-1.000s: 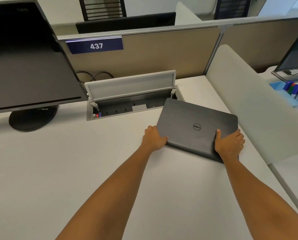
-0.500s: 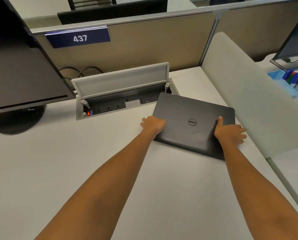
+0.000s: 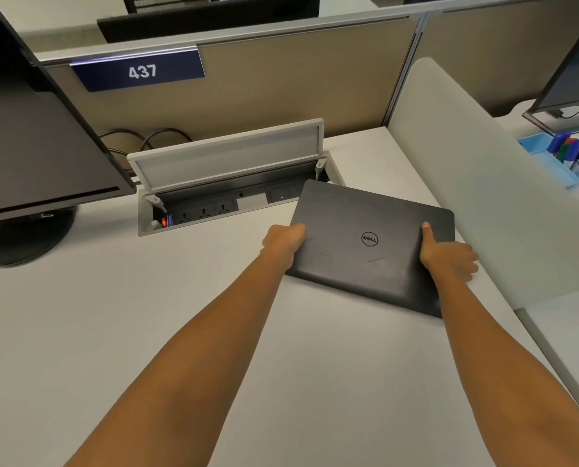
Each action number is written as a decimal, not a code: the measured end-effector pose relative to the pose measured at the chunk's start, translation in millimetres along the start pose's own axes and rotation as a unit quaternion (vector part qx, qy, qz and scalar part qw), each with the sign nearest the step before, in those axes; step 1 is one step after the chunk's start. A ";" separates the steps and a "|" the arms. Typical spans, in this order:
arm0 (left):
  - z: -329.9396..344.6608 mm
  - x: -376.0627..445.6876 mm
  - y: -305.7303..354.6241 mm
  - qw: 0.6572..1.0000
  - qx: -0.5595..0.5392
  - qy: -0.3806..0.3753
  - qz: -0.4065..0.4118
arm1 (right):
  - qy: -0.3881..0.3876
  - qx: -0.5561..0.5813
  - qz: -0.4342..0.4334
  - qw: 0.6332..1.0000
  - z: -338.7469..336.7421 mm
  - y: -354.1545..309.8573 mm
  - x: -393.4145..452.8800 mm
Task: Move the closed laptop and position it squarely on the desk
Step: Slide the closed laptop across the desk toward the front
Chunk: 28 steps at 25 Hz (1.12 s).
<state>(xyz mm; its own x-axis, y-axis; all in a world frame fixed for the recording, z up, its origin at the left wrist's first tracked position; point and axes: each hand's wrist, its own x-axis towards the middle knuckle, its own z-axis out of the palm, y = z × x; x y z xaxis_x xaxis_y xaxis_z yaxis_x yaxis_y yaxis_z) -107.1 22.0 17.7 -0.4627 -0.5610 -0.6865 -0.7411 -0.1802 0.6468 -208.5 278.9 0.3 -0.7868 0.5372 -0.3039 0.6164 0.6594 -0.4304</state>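
Both arms are bare skin all the way, from the fingers back to the lower edge of the view; nothing is worn on them.

The left hand [image 3: 283, 239] shows only its back and a row of rounded knuckles; its fingers are hidden. Behind it the left forearm [image 3: 214, 332] is slim at the wrist and broadens steadily away from the fingers, smooth and unmarked.

The right hand [image 3: 444, 254] shows a thumb [image 3: 427, 232] with a short, pale nail at its tip, and fingers [image 3: 466, 261] that are slender. Behind them the right forearm [image 3: 483, 348] is likewise smooth, widening away from the fingers.
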 end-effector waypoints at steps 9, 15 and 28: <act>-15.1 -0.3 -19.8 0.999 -0.032 -0.021 -0.031 | -0.009 0.025 -0.011 1.000 1.4 9.2 -17.4; -50.7 -14.9 -50.6 0.991 0.105 -0.080 -0.011 | -0.030 0.046 -0.037 0.998 5.2 24.6 -44.5; -151.7 -67.4 -144.8 0.978 0.197 -0.068 0.000 | -0.088 0.072 -0.125 0.986 20.2 73.5 -148.8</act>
<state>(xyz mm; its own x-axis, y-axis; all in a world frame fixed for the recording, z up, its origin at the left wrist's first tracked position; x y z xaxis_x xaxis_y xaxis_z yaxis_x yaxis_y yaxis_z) 105.2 -36.6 20.7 -0.5033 -0.4442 -0.7412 -0.8586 0.1605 0.4868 -46.7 236.8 -3.3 -0.9147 0.2585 -0.3106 0.4013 0.6709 -0.6236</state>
